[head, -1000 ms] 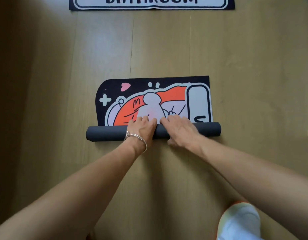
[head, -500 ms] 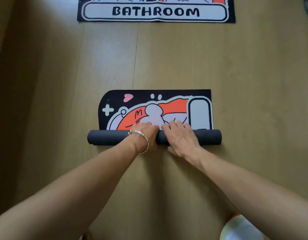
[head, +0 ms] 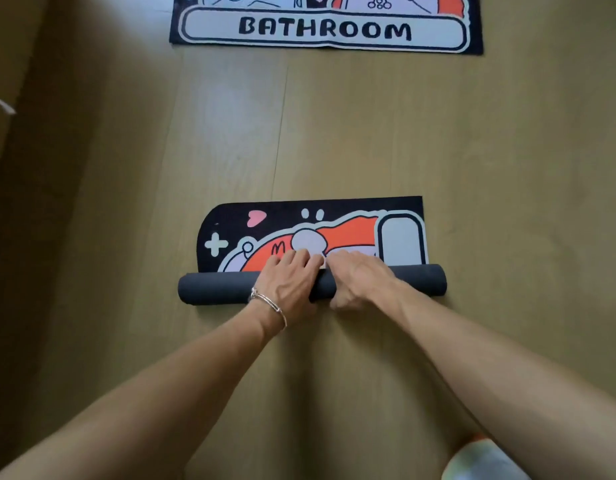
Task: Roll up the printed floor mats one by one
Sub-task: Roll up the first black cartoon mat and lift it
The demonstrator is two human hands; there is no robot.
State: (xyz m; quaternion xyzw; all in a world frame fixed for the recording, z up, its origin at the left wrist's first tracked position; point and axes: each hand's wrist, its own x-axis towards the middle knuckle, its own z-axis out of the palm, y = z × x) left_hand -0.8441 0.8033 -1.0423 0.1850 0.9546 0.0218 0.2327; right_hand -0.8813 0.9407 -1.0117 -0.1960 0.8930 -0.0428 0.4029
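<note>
Hands at work on the wooden floor [head: 369, 140], seen from the head camera looking down: the printed mat [head: 337, 228] lies flat only along its far strip, black with an orange and white cartoon, a pink heart and a white plus sign showing, while its near part is wound into a dark grey roll [head: 213, 289] lying crosswise in the middle of the view. Left hand [head: 289, 280] sits on top of the roll just left of centre, fingers draped forward over it with the tips reaching the printed face, a silver bracelet [head: 270, 304] on the wrist. Right hand [head: 360, 280] is just beside it, almost touching, fingers likewise curled over the roll and the thumb tucked against its near side. Both hands are pressed down around the roll, palms on the grey backing. Well beyond, at the top edge, a second mat [head: 325, 27] lies flat and unrolled, its white panel reading BATHROOM. Down at the lower right corner, a light-coloured shoe [head: 486, 462] peeks in, blurred.
</note>
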